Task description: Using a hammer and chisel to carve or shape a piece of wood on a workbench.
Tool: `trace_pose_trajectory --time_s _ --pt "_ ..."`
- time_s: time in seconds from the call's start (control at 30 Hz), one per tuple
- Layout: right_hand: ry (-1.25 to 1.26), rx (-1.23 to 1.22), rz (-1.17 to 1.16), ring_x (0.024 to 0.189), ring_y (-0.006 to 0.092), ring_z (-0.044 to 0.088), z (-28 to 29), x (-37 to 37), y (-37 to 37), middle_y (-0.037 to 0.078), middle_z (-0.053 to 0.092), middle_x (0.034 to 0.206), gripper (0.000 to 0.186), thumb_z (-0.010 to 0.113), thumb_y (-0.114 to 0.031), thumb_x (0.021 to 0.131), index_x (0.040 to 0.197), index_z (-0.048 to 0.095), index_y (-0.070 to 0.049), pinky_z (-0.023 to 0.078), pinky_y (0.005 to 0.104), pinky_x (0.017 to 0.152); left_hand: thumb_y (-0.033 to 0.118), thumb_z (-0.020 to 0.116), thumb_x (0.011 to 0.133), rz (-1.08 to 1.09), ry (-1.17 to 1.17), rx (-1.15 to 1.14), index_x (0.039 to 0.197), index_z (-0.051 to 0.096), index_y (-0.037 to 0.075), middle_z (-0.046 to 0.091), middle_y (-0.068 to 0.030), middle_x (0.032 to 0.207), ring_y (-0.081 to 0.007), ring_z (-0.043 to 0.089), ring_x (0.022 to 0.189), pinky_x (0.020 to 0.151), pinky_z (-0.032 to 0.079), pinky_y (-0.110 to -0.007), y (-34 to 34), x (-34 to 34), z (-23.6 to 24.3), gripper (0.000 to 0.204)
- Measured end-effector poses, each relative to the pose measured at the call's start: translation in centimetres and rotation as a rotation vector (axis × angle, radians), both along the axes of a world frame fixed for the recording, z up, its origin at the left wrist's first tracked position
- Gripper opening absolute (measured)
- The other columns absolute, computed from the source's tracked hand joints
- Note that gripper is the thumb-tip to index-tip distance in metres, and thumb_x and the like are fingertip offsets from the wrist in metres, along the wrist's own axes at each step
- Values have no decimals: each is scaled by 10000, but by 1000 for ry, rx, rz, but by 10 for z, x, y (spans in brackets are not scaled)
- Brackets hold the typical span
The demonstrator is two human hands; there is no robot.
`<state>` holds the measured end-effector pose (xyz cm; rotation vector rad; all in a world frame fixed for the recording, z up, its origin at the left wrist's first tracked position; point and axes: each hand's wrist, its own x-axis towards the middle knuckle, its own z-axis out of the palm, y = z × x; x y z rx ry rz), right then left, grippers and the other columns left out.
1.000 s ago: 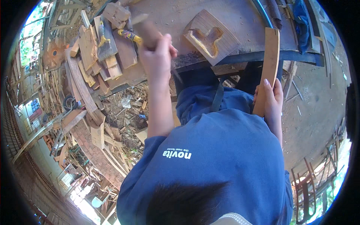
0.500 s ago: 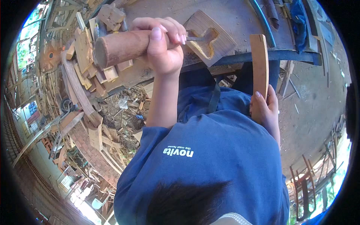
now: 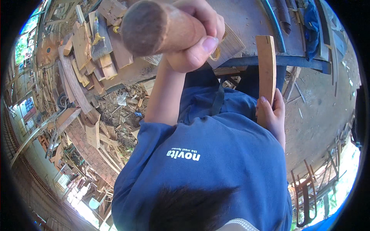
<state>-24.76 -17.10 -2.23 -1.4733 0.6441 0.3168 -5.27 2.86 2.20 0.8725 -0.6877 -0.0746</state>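
My left hand (image 3: 201, 36) is closed round a chisel with a thick, round wooden handle (image 3: 165, 29). The handle's blunt end tips up toward the head camera, and my fist hides the metal blade. Beneath the fist lies a grained wooden board (image 3: 234, 43) with a pale carved hollow, now mostly covered by my hand. On the right, my right hand (image 3: 273, 113) grips the lower end of a slightly curved wooden bar (image 3: 266, 65). The bar stands upright, apart from both chisel and board.
The bench (image 3: 246, 21) has a dark front edge. Offcuts (image 3: 81, 48) and a brush with yellow smears (image 3: 101, 42) lie at its left. A blue cloth (image 3: 310, 30) hangs at the right. Wood scraps (image 3: 119, 115) litter the ground.
My left hand has risen and shifted right with the chisel, whose handle end now looms closer to the camera. The blade has gone out of sight. My right hand and the bar have hardly moved.
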Motion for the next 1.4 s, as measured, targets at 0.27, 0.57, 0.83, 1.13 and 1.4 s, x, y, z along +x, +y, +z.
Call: trace_pose_trajectory --time_s 0.27,0.57,0.83,1.13,1.4 --pt "24 -37 12 627 88 528 -1 2 -2 17 537 761 258 604 -193 898 1073 489 -43 439 241 528 68 640 701 -100 19 74 732 476 19 481 -62 598 -120 446 518 482 333 -233 -4 7 1 173" --pt "35 -24 14 646 82 515 -1 2 -3 16 533 769 260 615 -184 889 1066 488 -42 427 241 542 75 649 699 -125 19 76 720 481 12 478 -59 604 -118 457 533 486 344 -228 -7 7 -2 180" --pt "9 -52 32 646 85 526 -8 0 -6 16 535 769 260 615 -202 892 1056 490 -44 438 246 541 49 601 654 -279 -32 198 709 484 27 486 -57 623 -118 473 558 512 370 -234 -2 19 12 131" --pt "-2 -20 -27 657 84 534 9 3 -4 15 546 778 243 598 -190 907 1073 496 -45 450 238 558 1 542 625 -142 34 644 716 514 83 532 -13 682 -88 494 635 573 415 -258 1 10 11 125" --pt "-322 -47 -5 642 90 563 51 35 -8 46 588 800 296 589 -145 923 1168 493 -9 457 224 549 44 598 640 -140 19 461 767 523 78 494 -6 693 -106 485 639 547 387 -265 0 10 -7 152"
